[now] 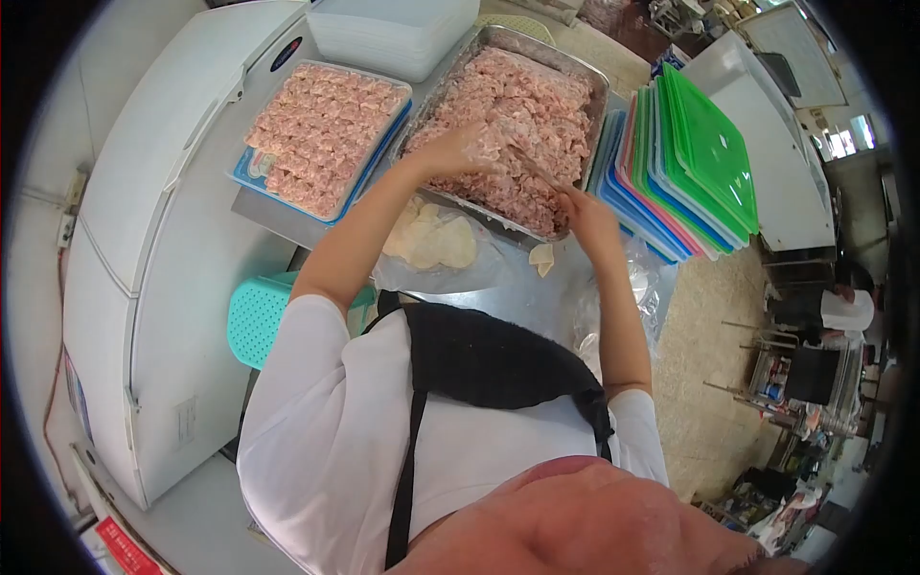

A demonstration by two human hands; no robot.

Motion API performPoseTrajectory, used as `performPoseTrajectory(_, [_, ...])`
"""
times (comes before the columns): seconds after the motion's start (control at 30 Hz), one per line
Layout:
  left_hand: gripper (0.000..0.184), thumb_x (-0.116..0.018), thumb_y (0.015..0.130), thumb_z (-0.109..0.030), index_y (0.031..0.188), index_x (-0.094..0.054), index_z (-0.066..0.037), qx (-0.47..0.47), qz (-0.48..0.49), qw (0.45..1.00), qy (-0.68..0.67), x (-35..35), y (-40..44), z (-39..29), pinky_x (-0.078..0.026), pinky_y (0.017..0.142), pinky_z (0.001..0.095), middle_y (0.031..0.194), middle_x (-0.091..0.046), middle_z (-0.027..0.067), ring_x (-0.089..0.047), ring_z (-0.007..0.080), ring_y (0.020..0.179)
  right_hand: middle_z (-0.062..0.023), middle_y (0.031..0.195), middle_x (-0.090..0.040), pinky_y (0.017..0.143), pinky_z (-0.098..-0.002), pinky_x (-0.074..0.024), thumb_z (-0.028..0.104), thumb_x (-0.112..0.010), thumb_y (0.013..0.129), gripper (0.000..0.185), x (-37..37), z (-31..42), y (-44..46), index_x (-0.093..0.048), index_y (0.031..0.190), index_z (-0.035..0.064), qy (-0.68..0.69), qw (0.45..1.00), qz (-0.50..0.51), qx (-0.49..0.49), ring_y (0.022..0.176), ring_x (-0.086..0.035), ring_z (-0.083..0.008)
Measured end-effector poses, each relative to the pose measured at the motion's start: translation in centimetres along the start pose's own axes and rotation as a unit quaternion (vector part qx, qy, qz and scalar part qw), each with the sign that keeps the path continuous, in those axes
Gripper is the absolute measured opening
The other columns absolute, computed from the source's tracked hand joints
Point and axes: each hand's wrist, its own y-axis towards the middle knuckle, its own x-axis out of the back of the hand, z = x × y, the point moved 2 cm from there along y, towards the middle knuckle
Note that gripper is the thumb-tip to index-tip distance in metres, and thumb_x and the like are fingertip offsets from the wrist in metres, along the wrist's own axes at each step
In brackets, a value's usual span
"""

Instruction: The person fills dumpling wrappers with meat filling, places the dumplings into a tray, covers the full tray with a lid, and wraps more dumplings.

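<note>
A metal tray holds a large mass of pinkish ground meat. My left hand is at the meat near the tray's front, its fingers smeared with pale paste; what they grip, if anything, is not clear. At the tray's right edge, my right hand is closed around the end of a thin, meat-coated stick-like tool that slants toward my left hand. Pale round dough wrappers lie on plastic below the tray. One loose wrapper sits on the metal table nearer my right hand.
To the left, a blue-edged tray bears rows of small pinkish meat dumplings. Stacked clear containers stand behind it. Colored lids are piled on the right. A teal basket and a white freezer are at left.
</note>
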Motion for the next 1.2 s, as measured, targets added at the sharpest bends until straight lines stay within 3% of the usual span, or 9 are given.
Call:
performPoseTrajectory(0.07, [0.069, -0.077, 0.072, -0.032, 0.131, -0.050, -0.007, -0.027, -0.112, 0.993, -0.031, -0.8, -1.4, 1.2, -0.044, 0.096, 0.0348, 0.126, -0.057, 0.0161, -0.056, 0.0280, 0.115, -0.0202, 0.091, -0.065, 0.075, -0.0411, -0.0492, 0.028, -0.056, 0.092, 0.029, 1.9, -1.2, -0.6, -0.066, 0.110, 0.0064, -0.018, 0.998, 0.037, -0.042, 0.085, -0.063, -0.0341])
performPoseTrajectory(0.17, [0.067, -0.076, 0.073, -0.030, 0.131, -0.050, -0.010, -0.012, -0.018, 0.996, -0.083, 1.2, -2.0, -3.1, -0.044, 0.097, 0.0354, 0.121, -0.060, 0.0154, -0.057, 0.0294, 0.112, -0.0191, 0.095, -0.066, 0.077, -0.0348, -0.0489, 0.028, -0.058, 0.092, 0.031, 5.2, -0.4, -1.7, -0.065, 0.111, 0.0044, 0.208, 0.974, 0.025, -0.086, 0.086, -0.065, -0.0275])
performPoseTrajectory(0.27, [0.065, -0.076, 0.073, -0.032, 0.132, -0.051, -0.017, -0.178, -0.082, 0.981, -0.004, 0.8, -1.6, -2.9, -0.046, 0.092, 0.0363, 0.114, -0.062, 0.0164, -0.061, 0.0298, 0.101, -0.0175, 0.097, -0.067, 0.078, -0.0310, -0.0477, 0.027, -0.058, 0.093, 0.030, 6.1, 1.7, -2.0, -0.066, 0.109, 0.0023, 0.274, 0.960, 0.044, -0.020, 0.086, -0.064, -0.0232])
performPoseTrajectory(0.47, [0.050, -0.076, 0.072, -0.034, 0.113, -0.062, -0.009, -0.143, -0.028, 0.987, 0.063, 0.0, -1.0, -2.3, -0.046, 0.092, 0.0355, 0.109, -0.064, 0.0170, -0.061, 0.0308, 0.099, -0.0102, 0.091, -0.066, 0.066, -0.0304, -0.0473, 0.022, -0.060, 0.092, 0.026, 4.1, 1.5, -0.3, -0.064, 0.110, 0.0040, 0.196, 0.968, 0.030, 0.156, 0.071, -0.062, -0.0197])
performPoseTrajectory(0.57, [0.044, -0.076, 0.072, -0.038, 0.101, -0.065, -0.006, -0.031, -0.139, 0.990, 0.000, -0.7, -1.2, -1.3, -0.045, 0.093, 0.0361, 0.110, -0.064, 0.0170, -0.060, 0.0308, 0.100, -0.0130, 0.094, -0.066, 0.064, -0.0369, -0.0497, 0.022, -0.062, 0.089, 0.026, 6.6, 4.8, -1.1, -0.064, 0.109, 0.0061, -0.023, 0.996, -0.056, 0.067, 0.074, -0.064, -0.0309])
performPoseTrajectory(0.67, [0.062, -0.074, 0.075, -0.044, 0.117, -0.059, -0.001, 0.132, -0.010, 0.991, -0.004, 0.2, -1.4, -2.5, -0.043, 0.095, 0.0379, 0.116, -0.061, 0.0181, -0.057, 0.0305, 0.110, -0.0127, 0.094, -0.065, 0.060, -0.0408, -0.0498, 0.023, -0.061, 0.089, 0.023, 2.5, 4.5, -1.0, -0.065, 0.106, 0.0077, 0.007, 0.986, -0.098, 0.135, 0.073, -0.062, -0.0352])
performPoseTrajectory(0.87, [0.075, -0.073, 0.076, -0.041, 0.135, -0.044, -0.004, 0.019, -0.073, 0.997, -0.022, 0.6, -3.5, -3.0, -0.037, 0.103, 0.0360, 0.136, -0.048, 0.0180, -0.049, 0.0283, 0.123, -0.0147, 0.085, -0.065, 0.067, -0.0440, -0.0502, 0.025, -0.056, 0.091, 0.025, 1.5, -1.7, -1.0, -0.065, 0.106, 0.0074, -0.073, 0.996, 0.035, 0.023, 0.080, -0.064, -0.0336])
performPoseTrajectory(1.0, [0.075, -0.075, 0.075, -0.032, 0.138, -0.041, -0.010, -0.116, -0.076, 0.989, -0.055, 2.4, -3.9, -5.6, -0.036, 0.104, 0.0367, 0.140, -0.045, 0.0143, -0.047, 0.0283, 0.125, -0.0205, 0.100, -0.066, 0.080, -0.0313, -0.0477, 0.024, -0.059, 0.091, 0.028, 5.8, -1.5, -2.2, -0.067, 0.110, 0.0042, 0.224, 0.973, 0.004, -0.053, 0.088, -0.065, -0.0281])
performPoseTrajectory(1.2, [0.057, -0.078, 0.071, -0.028, 0.121, -0.057, -0.008, -0.153, -0.004, 0.988, 0.013, 2.7, -4.4, -6.3, -0.040, 0.100, 0.0371, 0.125, -0.057, 0.0120, -0.054, 0.0298, 0.114, -0.0153, 0.093, -0.066, 0.073, -0.0325, -0.0476, 0.022, -0.061, 0.091, 0.026, 7.4, 6.9, -3.2, -0.067, 0.106, 0.0026, 0.234, 0.965, 0.028, 0.115, 0.080, -0.063, -0.0275])
